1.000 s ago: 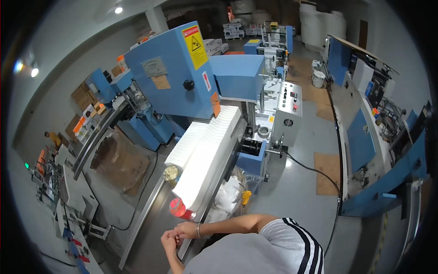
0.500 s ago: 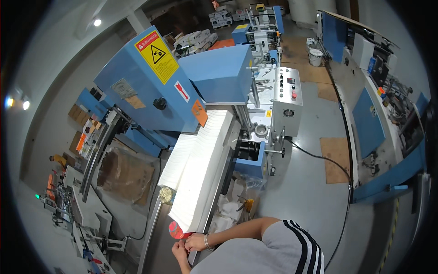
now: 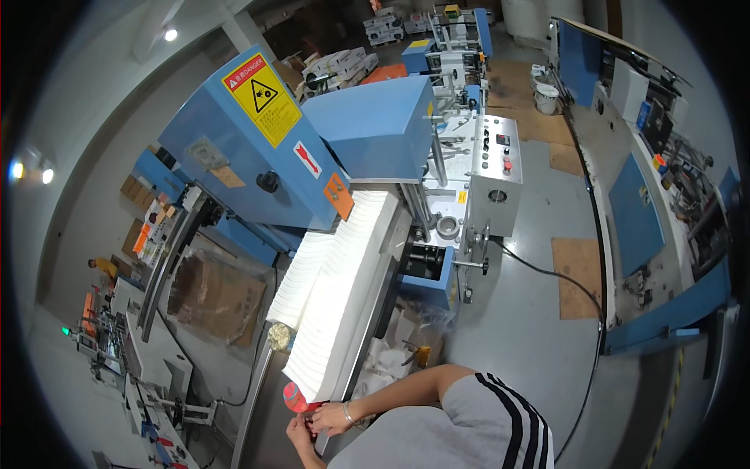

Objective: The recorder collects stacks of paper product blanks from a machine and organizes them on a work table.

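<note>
My left hand [image 3: 298, 431] is closed at the near end of the metal trough, its fingertips meeting those of my right hand [image 3: 331, 419]. The right one has bent fingers and a bracelet at the wrist. Anything held between them is too small to make out. Just beyond my fingers a red round-ended object [image 3: 294, 397] stands against the near end of a long row of white folded tissues [image 3: 328, 328]. A second white row [image 3: 301, 281] lies along its left side, with a pale yellowish roll-like object [image 3: 280, 337] at its near end.
Both rows run up to a blue machine housing [image 3: 234, 148] with a warning label and an orange plate [image 3: 338, 197]. To the right stand a steel control box [image 3: 498, 176] and a cable [image 3: 539, 273] on the floor. A plastic-wrapped brown bundle [image 3: 217, 301] lies left.
The view has shifted slightly. My hands stay together by the red object, the right one a little flatter and closer over the left fingertips. The white rows look unchanged.
</note>
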Tool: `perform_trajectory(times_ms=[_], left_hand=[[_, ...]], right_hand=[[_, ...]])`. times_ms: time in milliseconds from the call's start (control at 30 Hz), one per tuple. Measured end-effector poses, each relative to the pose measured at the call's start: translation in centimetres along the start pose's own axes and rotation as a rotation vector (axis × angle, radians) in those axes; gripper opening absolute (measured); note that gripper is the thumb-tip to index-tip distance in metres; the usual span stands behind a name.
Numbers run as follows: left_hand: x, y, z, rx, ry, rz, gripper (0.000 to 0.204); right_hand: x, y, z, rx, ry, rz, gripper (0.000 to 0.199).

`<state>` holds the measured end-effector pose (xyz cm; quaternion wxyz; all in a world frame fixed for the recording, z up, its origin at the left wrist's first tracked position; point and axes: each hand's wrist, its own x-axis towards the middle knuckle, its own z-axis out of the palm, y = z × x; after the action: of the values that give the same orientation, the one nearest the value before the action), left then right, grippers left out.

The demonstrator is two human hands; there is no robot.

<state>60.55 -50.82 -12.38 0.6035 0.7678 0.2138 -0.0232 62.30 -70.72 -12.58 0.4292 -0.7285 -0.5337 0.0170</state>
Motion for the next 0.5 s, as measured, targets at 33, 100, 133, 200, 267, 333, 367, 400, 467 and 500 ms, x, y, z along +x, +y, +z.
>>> perform_trajectory(times_ms=[33,100,133,200,267,333,367,400,467,500], left_hand=[[0.1,0.0,-0.2,0.013,0.008,-0.021,0.031],[0.2,-0.1,-0.3,0.025,0.019,-0.037,0.031],[0.2,-0.3,-0.5,0.005,0.017,-0.043,0.032],[0.4,-0.6,-0.7,-0.015,0.014,-0.047,0.032],[0.4,-0.6,-1.0,-0.04,0.009,-0.053,0.032],[0.4,-0.5,-0.9,-0.048,0.013,-0.049,0.032],[0.4,-0.4,-0.8,-0.06,0.014,-0.045,0.032],[0.5,-0.5,-0.8,-0.06,0.016,-0.045,0.032],[0.7,-0.7,-0.8,-0.082,0.015,-0.038,0.031],[0.9,-0.7,-0.8,-0.083,0.015,-0.04,0.031]], right_hand=[[0.1,0.1,0.2,0.013,0.005,-0.011,0.027],[0.0,0.3,0.4,0.025,0.011,-0.026,0.03],[0.0,0.0,0.4,0.01,0.009,-0.012,0.03],[-0.1,-0.4,0.1,-0.005,0.008,0.004,0.03],[-0.1,-0.9,-0.4,-0.02,-0.056,0.039,0.03],[-0.1,-0.8,-0.4,-0.021,-0.049,0.028,0.03],[-0.2,-0.7,-0.4,-0.025,-0.045,0.019,0.03],[-0.2,-0.5,-0.4,-0.024,-0.046,0.017,0.03],[-0.4,-0.5,-0.3,-0.049,0.014,0.027,0.033],[-0.5,-0.5,-0.4,-0.048,0.013,0.028,0.033]])
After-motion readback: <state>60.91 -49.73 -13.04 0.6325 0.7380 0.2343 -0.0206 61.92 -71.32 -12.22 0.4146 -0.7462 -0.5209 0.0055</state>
